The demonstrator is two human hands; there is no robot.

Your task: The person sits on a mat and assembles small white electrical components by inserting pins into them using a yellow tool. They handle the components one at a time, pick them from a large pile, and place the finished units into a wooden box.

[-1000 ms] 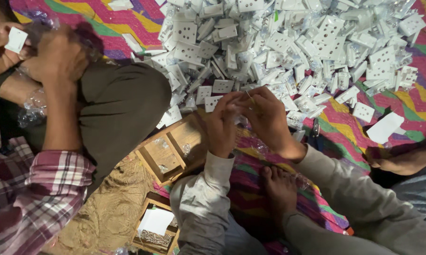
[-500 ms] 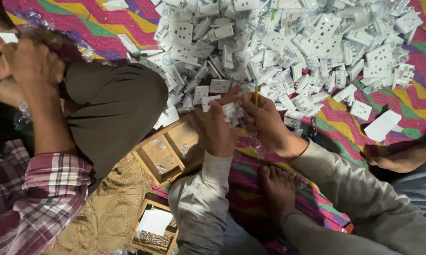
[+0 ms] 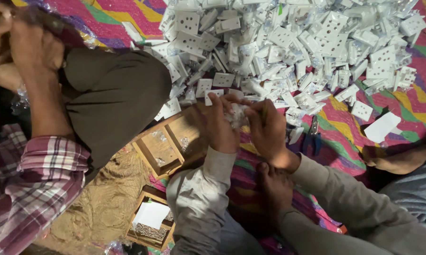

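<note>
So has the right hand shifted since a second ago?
Barely: the right hand remains against the left hand at the near edge of the white socket pile, just right of the wooden tray.

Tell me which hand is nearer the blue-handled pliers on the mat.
Right. The right hand sits just left of the blue-handled pliers; the left hand is farther left, beyond the small clear packet both hands pinch.
</note>
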